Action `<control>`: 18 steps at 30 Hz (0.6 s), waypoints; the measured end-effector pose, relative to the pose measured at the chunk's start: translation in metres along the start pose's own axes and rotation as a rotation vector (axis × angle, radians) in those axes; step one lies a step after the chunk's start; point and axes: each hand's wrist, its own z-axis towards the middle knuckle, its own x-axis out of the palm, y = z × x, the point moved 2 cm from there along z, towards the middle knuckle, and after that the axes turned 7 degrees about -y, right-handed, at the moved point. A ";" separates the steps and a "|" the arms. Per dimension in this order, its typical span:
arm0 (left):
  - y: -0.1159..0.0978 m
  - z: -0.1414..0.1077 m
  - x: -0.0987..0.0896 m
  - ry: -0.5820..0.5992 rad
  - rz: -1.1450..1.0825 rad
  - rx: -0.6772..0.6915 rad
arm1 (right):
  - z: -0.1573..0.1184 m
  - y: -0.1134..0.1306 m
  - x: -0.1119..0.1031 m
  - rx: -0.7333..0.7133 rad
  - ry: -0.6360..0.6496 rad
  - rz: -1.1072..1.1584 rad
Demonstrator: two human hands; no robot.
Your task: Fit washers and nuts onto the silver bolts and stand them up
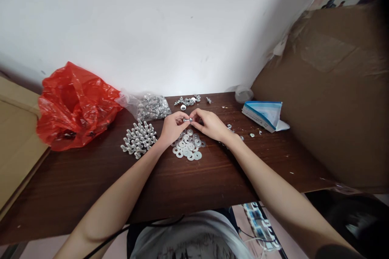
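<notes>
Pinched level between the fingertips of my left hand (174, 128) is a small metal bolt (186, 119). My right hand (212, 124) is closed at the bolt's right end, on a tiny shiny piece that looks like a nut (191, 119); the fingers partly cover it. Below both hands lies a loose pile of flat washers (186, 148). A cluster of bolts (138, 139) stands to the left of my left hand. Several small nuts (229, 126) are scattered beside my right wrist, some hidden by it. Behind the hands, bolts fitted with washers (190, 101) lie in a group.
A clear bag of metal hardware (154, 107) and a red plastic bag (77, 109) sit at the back left. On the right are a blue-and-white packet (263, 114), a clear plastic cup (244, 94) and a large cardboard box (331, 97). A white wall (152, 28) bounds the brown table (212, 178).
</notes>
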 end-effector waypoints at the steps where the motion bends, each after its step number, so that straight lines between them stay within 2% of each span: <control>1: 0.000 0.000 0.000 0.001 -0.004 -0.001 | 0.000 0.000 0.000 -0.005 -0.001 0.001; 18: 0.001 0.000 0.001 -0.007 0.004 0.024 | 0.001 0.000 -0.001 -0.005 -0.001 0.006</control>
